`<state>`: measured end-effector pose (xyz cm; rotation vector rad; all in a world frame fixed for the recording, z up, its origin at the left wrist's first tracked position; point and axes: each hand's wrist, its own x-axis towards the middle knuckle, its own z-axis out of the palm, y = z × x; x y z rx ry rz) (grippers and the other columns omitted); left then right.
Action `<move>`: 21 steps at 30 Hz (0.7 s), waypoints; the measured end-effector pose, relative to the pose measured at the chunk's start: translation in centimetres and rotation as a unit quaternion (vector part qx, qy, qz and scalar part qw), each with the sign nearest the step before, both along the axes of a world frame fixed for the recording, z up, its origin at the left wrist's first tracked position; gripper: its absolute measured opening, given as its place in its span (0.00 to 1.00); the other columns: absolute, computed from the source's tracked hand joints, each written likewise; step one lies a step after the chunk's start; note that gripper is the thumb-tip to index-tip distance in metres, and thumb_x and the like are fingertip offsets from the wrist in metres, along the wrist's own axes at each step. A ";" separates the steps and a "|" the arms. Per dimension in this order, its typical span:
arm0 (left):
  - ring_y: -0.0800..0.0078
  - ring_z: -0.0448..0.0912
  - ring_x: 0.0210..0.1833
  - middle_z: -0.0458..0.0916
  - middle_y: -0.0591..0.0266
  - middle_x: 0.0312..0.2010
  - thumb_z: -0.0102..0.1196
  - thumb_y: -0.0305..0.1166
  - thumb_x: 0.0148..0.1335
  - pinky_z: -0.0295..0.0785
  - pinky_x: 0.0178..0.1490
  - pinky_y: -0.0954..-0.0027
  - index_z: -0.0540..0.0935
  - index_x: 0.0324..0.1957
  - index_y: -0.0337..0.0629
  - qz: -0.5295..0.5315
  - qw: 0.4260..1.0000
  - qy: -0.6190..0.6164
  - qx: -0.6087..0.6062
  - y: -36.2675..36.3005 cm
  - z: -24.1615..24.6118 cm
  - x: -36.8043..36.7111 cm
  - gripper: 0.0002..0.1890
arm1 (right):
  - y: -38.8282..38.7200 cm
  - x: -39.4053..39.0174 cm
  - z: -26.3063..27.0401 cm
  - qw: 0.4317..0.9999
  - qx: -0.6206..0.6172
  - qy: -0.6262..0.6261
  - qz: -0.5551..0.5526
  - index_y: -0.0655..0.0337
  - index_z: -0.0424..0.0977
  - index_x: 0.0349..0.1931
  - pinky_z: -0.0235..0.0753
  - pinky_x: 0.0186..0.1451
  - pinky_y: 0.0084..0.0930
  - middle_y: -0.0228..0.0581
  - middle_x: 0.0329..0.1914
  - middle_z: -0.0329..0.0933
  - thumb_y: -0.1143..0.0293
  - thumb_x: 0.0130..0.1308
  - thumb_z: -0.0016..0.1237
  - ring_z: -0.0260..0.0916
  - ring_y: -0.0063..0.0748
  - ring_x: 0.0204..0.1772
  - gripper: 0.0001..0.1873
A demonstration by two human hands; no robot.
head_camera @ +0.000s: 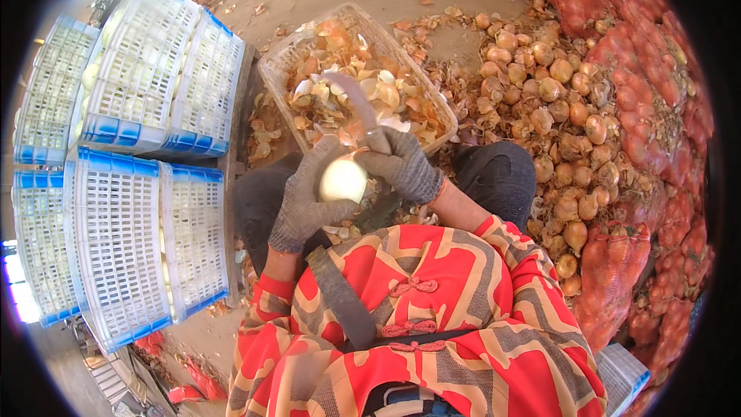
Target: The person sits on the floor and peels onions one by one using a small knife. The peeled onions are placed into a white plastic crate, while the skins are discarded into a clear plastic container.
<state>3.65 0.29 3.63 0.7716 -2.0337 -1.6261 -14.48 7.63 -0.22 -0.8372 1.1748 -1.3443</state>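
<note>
A peeled white onion rests in my left hand, which wears a grey knit glove and wraps its left and lower side. My right hand, gloved the same way, grips the handle of a curved knife. The blade points up and away, over a plastic crate. Beside the onion's upper right edge, my right thumb is at or close to its surface. Onion skins and peeled scraps lie heaped in that crate, just beyond both hands.
Stacked white and blue plastic crates of pale onions stand at the left. Unpeeled onions lie piled on the ground at the right, backed by red mesh sacks. Loose skins litter the floor. Another crate sits at the lower right.
</note>
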 end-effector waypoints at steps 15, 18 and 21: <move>0.71 0.74 0.48 0.74 0.57 0.49 0.66 0.46 0.46 0.71 0.50 0.72 0.65 0.61 0.41 -0.004 0.995 0.013 0.101 0.8 -1.8 -1.6 0.41 | 1.6 -1.0 1.1 0.993 -0.075 -0.079 -0.034 0.64 0.74 0.39 0.72 0.27 0.17 0.31 0.25 0.75 0.66 0.59 0.56 0.70 0.17 0.26 0.13; 0.72 0.73 0.50 0.73 0.57 0.49 0.64 0.48 0.49 0.70 0.52 0.71 0.66 0.61 0.40 0.000 0.986 0.031 0.161 0.7 -2.9 -1.4 0.39 | 1.3 -0.7 0.7 0.999 -0.039 0.004 -0.037 0.64 0.74 0.42 0.74 0.30 0.18 0.30 0.28 0.76 0.67 0.56 0.58 0.71 0.16 0.29 0.16; 0.70 0.74 0.50 0.73 0.57 0.49 0.63 0.48 0.49 0.70 0.53 0.71 0.66 0.60 0.39 0.007 0.982 0.042 0.186 0.7 -3.5 -1.2 0.39 | 0.7 -0.9 -0.5 0.990 -0.030 -0.122 -0.057 0.64 0.73 0.40 0.73 0.27 0.17 0.31 0.25 0.75 0.67 0.54 0.59 0.71 0.17 0.26 0.16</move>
